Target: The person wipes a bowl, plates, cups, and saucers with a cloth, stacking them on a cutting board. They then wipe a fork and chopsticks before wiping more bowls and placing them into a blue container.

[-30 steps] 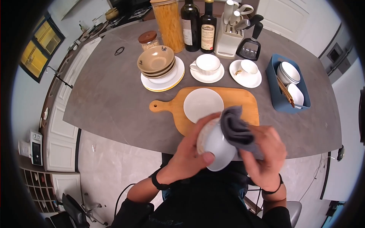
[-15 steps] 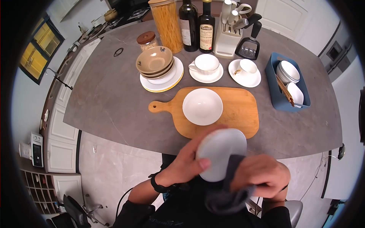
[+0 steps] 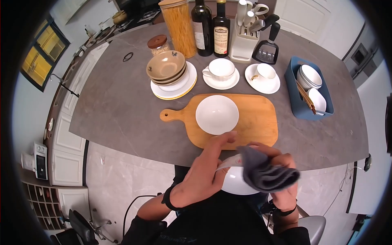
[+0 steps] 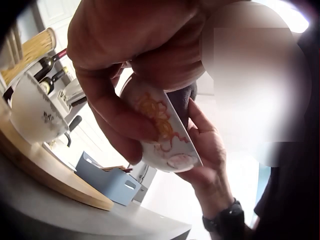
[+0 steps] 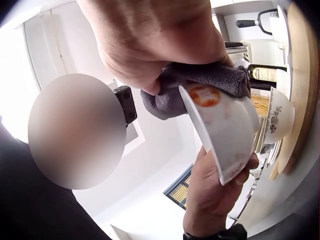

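Observation:
My left hand [image 3: 201, 174] grips a white bowl [image 3: 238, 181] by its side, over the table's front edge. Orange and pink patterns show on the outside of this bowl [image 5: 227, 135] in the right wrist view. A dark grey cloth [image 3: 267, 171] is bunched in my right hand [image 3: 286, 196], which holds it over the bowl's rim and outer wall. Behind my hands, a second white bowl [image 3: 217, 115] sits upright on the wooden cutting board [image 3: 257, 118]. In the left wrist view, this second bowl [image 4: 37, 110] has a grey floral print on its side.
Brown bowls [image 3: 165, 65] stand stacked on white plates [image 3: 185, 87] at the back left. Two cups with saucers [image 3: 221, 70] are behind the board. A blue bin [image 3: 300, 104] with bowls and chopsticks stands right. Bottles [image 3: 202, 28], a pasta jar [image 3: 177, 28] and a knife block [image 3: 243, 45] line the back.
The bowl in my left hand has turned so its patterned outer side shows beside the fingers. My right hand has brought the cloth up from below the bowl onto its right side.

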Action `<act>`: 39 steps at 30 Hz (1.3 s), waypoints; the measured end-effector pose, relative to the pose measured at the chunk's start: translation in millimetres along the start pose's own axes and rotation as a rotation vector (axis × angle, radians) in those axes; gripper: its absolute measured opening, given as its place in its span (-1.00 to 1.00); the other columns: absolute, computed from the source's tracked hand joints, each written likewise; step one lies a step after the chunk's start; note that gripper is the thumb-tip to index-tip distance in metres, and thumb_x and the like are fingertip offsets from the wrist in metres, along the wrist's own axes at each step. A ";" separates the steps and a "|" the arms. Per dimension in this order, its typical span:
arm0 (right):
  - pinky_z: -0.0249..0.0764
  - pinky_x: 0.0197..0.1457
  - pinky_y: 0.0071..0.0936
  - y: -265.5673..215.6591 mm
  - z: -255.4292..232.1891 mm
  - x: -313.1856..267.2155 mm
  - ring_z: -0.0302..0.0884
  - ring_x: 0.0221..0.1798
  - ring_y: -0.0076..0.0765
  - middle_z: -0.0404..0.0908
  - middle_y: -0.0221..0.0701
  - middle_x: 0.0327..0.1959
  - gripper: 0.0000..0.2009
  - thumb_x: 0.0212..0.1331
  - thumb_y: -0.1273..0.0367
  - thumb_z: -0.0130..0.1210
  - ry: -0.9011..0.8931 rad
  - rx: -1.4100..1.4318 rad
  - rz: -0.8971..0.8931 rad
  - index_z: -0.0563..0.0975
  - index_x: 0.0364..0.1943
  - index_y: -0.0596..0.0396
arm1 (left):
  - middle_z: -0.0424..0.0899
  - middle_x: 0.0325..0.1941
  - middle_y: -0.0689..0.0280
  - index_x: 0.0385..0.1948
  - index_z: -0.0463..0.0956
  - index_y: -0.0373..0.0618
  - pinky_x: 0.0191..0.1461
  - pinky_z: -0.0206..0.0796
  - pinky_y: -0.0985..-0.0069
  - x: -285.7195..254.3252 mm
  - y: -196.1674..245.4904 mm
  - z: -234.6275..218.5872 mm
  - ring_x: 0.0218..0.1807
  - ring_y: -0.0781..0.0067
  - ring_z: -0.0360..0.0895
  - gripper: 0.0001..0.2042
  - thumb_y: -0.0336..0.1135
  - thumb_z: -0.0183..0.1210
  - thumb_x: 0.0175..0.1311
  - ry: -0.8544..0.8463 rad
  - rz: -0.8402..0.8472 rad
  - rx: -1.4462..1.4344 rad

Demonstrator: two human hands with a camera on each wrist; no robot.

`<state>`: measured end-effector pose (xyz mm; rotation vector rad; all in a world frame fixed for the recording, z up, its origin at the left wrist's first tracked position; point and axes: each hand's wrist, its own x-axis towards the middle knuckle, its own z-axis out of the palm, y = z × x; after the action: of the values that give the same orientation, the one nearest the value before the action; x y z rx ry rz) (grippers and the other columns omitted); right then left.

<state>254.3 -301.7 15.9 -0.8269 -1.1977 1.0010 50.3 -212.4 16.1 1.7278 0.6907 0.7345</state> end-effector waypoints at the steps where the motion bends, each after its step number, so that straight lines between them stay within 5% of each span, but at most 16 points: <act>1: 0.19 0.52 -0.07 -1.2 1.6 1.2 0.34 0.48 0.13 0.40 0.23 0.37 -0.65 0.47 0.18 0.06 -0.021 -0.006 0.049 0.36 0.06 0.19 | 0.37 0.40 0.04 0.47 0.11 -0.26 0.37 0.35 0.35 0.1 0.0 1.0 0.36 0.21 0.45 -0.36 -0.62 -0.02 0.30 -0.003 0.000 0.000; 4: 0.26 0.47 -0.18 -3.1 -3.3 0.5 0.40 0.44 -0.03 0.44 0.08 0.37 -0.65 0.53 0.24 -0.02 -0.088 -0.003 0.117 0.38 0.14 0.26 | 0.08 0.64 -0.11 0.61 -0.34 -0.18 0.30 0.45 0.28 -0.7 0.0 6.8 0.39 -0.13 0.46 -0.03 -0.73 -0.01 0.11 -0.053 0.142 0.202; 7: 0.34 0.39 -0.40 -3.1 -8.3 -7.4 0.45 0.28 -0.45 0.54 -0.32 0.25 -0.63 0.57 0.38 -0.10 -0.104 0.110 0.493 0.40 0.33 0.28 | -0.05 0.67 -0.18 0.61 -0.48 -0.10 0.28 0.47 0.24 -4.9 -1.1 13.7 0.32 -0.23 0.49 0.08 -0.72 0.04 0.05 -0.129 0.251 0.158; 11: 0.37 0.32 -0.44 -4.6 -4.7 -1.0 0.49 0.18 -0.45 0.57 -0.34 0.16 -0.63 0.56 0.38 -0.06 -0.162 0.142 0.611 0.40 0.33 0.26 | 0.05 0.62 -0.22 0.62 -0.47 -0.06 0.33 0.41 0.19 -12.8 1.6 19.3 0.30 -0.24 0.51 0.12 -0.66 0.16 0.06 -0.119 0.265 0.186; 13: 0.36 0.32 -0.45 -0.3 -7.3 -2.1 0.49 0.18 -0.46 0.59 -0.35 0.14 -0.62 0.56 0.36 -0.06 -0.149 0.154 0.699 0.40 0.33 0.26 | 0.14 0.59 -0.16 0.60 0.06 0.23 0.21 0.51 0.16 -16.8 0.0 20.4 0.33 -0.13 0.52 -0.13 -0.38 0.32 0.24 -0.051 0.272 0.572; 15: 0.35 0.32 -0.46 7.3 -8.6 -1.4 0.49 0.18 -0.48 0.60 -0.35 0.11 -0.61 0.56 0.34 -0.05 -0.135 0.166 0.785 0.39 0.33 0.27 | 0.20 0.58 -0.07 0.52 0.23 0.34 0.29 0.44 0.08 -13.5 11.4 19.6 0.33 -0.06 0.51 -0.27 -0.34 0.28 0.28 -0.030 0.295 0.651; 16: 0.44 0.24 -0.47 12.4 -8.3 0.4 0.53 0.15 -0.44 0.61 -0.30 0.12 -0.60 0.56 0.30 -0.04 -0.260 0.015 0.591 0.40 0.33 0.27 | 0.26 0.57 0.02 0.44 0.39 0.45 0.37 0.37 0.01 -11.8 15.9 20.2 0.33 0.01 0.50 -0.38 -0.30 0.23 0.31 -0.008 0.318 0.728; 17: 0.52 0.17 -0.48 17.3 -8.3 1.3 0.57 0.12 -0.40 0.62 -0.26 0.12 -0.58 0.57 0.25 -0.04 -0.380 -0.134 0.393 0.41 0.32 0.26 | 0.26 0.57 0.02 0.44 0.39 0.45 0.37 0.37 0.01 -10.0 11.8 23.9 0.33 0.01 0.50 -0.38 -0.30 0.23 0.31 -0.008 0.318 0.728; 20: 0.54 0.12 -0.48 29.9 -10.6 -0.2 0.59 0.10 -0.38 0.62 -0.24 0.11 -0.58 0.57 0.24 -0.04 -0.419 0.030 0.496 0.41 0.31 0.26 | 0.30 0.57 0.28 0.26 0.57 0.50 0.56 0.05 -0.15 -7.0 1.4 30.3 0.49 0.13 0.35 -0.60 -0.17 0.17 0.40 0.095 0.637 0.867; 22: 0.57 0.08 -0.47 38.2 -10.8 -7.1 0.61 0.07 -0.36 0.63 -0.22 0.11 -0.57 0.57 0.22 -0.05 -0.453 0.195 0.595 0.41 0.31 0.25 | 0.44 0.46 0.52 0.12 0.66 0.59 0.61 -0.24 -0.29 -8.4 7.0 27.2 0.60 0.32 0.14 -0.67 -0.04 0.24 0.31 -0.141 0.598 0.740; 27: 0.62 -0.03 -0.47 60.9 -5.3 -33.9 0.65 0.01 -0.30 0.64 -0.17 0.10 -0.56 0.57 0.19 -0.06 -0.521 0.620 0.841 0.42 0.30 0.24 | 0.63 0.28 0.58 -0.05 0.71 0.30 0.63 -0.17 -0.18 -7.7 11.4 22.0 0.36 0.49 0.48 -0.76 -0.10 0.25 0.27 -0.152 0.690 0.597; 29: 0.64 -0.07 -0.47 69.2 -2.5 -43.3 0.67 -0.01 -0.28 0.64 -0.15 0.09 -0.56 0.57 0.18 -0.06 -0.546 0.793 0.935 0.42 0.29 0.24 | 0.75 0.09 0.53 -0.05 0.70 0.17 0.39 0.33 0.14 -1.7 10.4 9.9 -0.02 0.49 0.67 -0.70 -0.22 0.30 0.13 -0.095 0.759 0.565; 30: 0.65 -0.09 -0.47 73.5 -1.6 -47.0 0.67 -0.03 -0.27 0.64 -0.14 0.09 -0.56 0.57 0.17 -0.06 -0.561 0.878 0.983 0.42 0.29 0.24 | 0.75 0.09 0.53 -0.05 0.70 0.17 0.39 0.33 0.14 -0.4 11.5 4.6 -0.02 0.49 0.67 -0.70 -0.22 0.30 0.13 -0.091 0.757 0.568; 32: 0.67 -0.14 -0.47 81.8 -3.4 -53.8 0.69 -0.05 -0.25 0.65 -0.12 0.09 -0.55 0.57 0.15 -0.07 -0.589 1.052 1.077 0.43 0.29 0.23 | 0.80 -0.07 0.47 -0.07 0.71 0.11 -0.14 0.51 0.50 1.3 14.8 -3.8 -0.32 0.52 0.64 -0.64 -0.32 0.31 -0.01 -0.031 0.648 0.597; 33: 0.70 -0.39 -0.40 75.4 -1.2 -50.1 0.74 -0.23 -0.08 0.67 0.01 0.02 -0.52 0.56 0.08 -0.09 -0.516 1.114 1.063 0.43 0.26 0.23 | 0.81 -0.09 0.44 -0.08 0.72 0.06 -0.45 0.36 0.61 3.5 10.3 -5.7 -0.48 0.51 0.56 -0.63 -0.38 0.31 -0.03 0.017 0.674 0.587; 39: 0.73 -0.38 -0.28 25.4 -15.5 -44.4 0.77 -0.31 0.04 0.66 0.13 -0.05 -0.51 0.50 0.15 -0.05 -0.287 0.941 1.209 0.36 0.29 0.28 | 0.81 -0.06 0.22 -0.03 0.70 -0.12 -0.30 0.60 0.52 -1.7 12.4 -24.5 -0.33 0.30 0.75 -0.48 -0.68 0.12 -0.15 0.096 0.550 0.476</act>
<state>262.1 -334.2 -25.9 -0.5770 -0.1908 2.4619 31.7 -201.9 33.4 2.3774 0.4735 1.0958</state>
